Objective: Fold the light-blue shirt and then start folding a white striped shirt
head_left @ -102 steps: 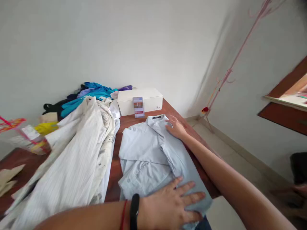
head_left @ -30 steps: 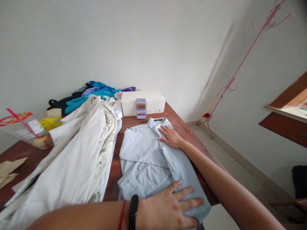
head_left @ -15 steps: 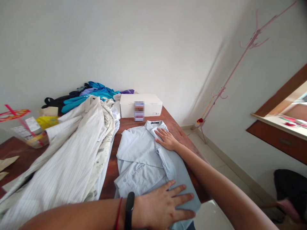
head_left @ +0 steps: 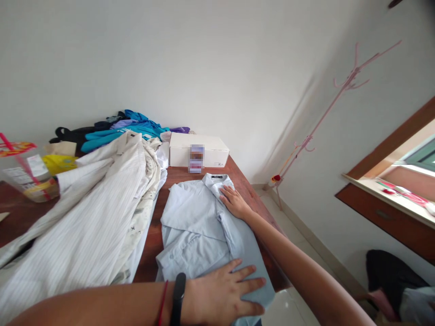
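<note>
Pale grey-blue cloth: a shirt (head_left: pixel 193 203), partly folded, lies on the bench (head_left: pixel 152 231) at lower centre of the frame, collar pointing away; left hand (head_left: pixel 222 292) flat, fingers spread wide, pressing its near end, grasping nothing; right hand (head_left: pixel 235 202) flat just below the collar, fingers extended, gripping nothing; palms at both ends probably hold the fabric smooth; striped white garments (head_left: pixel 98 217) at left lie apart, perhaps to leave working room.
</note>
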The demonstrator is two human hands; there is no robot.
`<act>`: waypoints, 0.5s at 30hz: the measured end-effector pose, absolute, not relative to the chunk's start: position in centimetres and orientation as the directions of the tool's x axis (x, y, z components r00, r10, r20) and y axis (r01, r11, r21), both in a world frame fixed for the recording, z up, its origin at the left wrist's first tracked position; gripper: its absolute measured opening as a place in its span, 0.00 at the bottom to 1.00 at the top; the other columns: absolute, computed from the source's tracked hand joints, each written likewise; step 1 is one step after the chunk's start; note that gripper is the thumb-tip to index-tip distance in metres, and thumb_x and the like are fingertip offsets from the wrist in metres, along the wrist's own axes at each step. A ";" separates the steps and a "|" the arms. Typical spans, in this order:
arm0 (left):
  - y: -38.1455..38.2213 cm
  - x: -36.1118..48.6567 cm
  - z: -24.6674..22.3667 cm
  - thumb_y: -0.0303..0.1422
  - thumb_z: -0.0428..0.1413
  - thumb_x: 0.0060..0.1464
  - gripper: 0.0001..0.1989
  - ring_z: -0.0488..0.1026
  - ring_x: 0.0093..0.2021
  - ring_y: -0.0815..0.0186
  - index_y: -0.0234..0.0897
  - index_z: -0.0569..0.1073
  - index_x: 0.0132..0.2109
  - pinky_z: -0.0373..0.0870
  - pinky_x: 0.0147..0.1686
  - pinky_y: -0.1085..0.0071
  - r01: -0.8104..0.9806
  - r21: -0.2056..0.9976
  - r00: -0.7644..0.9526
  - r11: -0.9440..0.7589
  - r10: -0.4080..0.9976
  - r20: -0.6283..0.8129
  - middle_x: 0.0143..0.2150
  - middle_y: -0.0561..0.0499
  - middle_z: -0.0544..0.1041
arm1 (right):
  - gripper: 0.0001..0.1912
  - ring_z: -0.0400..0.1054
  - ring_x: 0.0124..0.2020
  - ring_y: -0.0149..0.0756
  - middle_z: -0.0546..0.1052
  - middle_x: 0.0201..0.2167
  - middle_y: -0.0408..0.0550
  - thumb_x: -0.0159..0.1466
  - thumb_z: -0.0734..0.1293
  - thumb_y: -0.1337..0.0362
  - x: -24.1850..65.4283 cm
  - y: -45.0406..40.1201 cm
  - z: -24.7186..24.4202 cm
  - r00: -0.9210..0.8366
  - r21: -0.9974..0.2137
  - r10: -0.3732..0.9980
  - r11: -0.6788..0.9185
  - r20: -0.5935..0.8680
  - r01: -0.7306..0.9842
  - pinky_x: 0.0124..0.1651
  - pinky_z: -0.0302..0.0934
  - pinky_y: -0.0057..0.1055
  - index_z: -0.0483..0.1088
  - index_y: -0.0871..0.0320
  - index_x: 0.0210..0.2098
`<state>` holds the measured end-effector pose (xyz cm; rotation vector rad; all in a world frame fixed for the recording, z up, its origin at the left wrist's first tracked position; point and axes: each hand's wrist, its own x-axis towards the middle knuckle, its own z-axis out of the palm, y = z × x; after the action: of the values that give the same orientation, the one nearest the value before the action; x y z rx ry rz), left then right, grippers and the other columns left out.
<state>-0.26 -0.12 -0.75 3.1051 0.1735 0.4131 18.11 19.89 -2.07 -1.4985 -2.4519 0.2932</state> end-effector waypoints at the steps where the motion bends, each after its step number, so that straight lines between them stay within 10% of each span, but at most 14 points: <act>1: -0.1 -0.3 -0.7 0.42 0.56 0.64 0.25 0.58 0.73 0.48 0.44 0.72 0.66 0.59 0.67 0.47 0.109 0.026 0.960 -0.994 0.112 0.258 0.75 0.43 0.58 | 0.34 0.42 0.76 0.52 0.55 0.75 0.55 0.76 0.50 0.45 18.4 19.1 -2.1 -0.426 -0.308 0.899 0.435 0.100 0.846 0.74 0.42 0.56 0.58 0.55 0.72; 15: -0.4 0.5 0.5 0.40 0.50 0.68 0.18 0.74 0.54 0.56 0.39 0.75 0.57 0.65 0.59 0.60 -0.025 0.107 0.909 -0.994 0.022 0.416 0.58 0.45 0.77 | 0.35 0.29 0.77 0.51 0.36 0.77 0.43 0.74 0.56 0.47 23.6 0.6 -2.0 -0.386 -0.286 0.922 0.363 -0.026 0.887 0.75 0.39 0.57 0.43 0.43 0.76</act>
<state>0.46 -0.39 0.54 2.9619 -0.0018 0.6477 23.61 0.58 -1.99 -1.6543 -2.4764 0.3841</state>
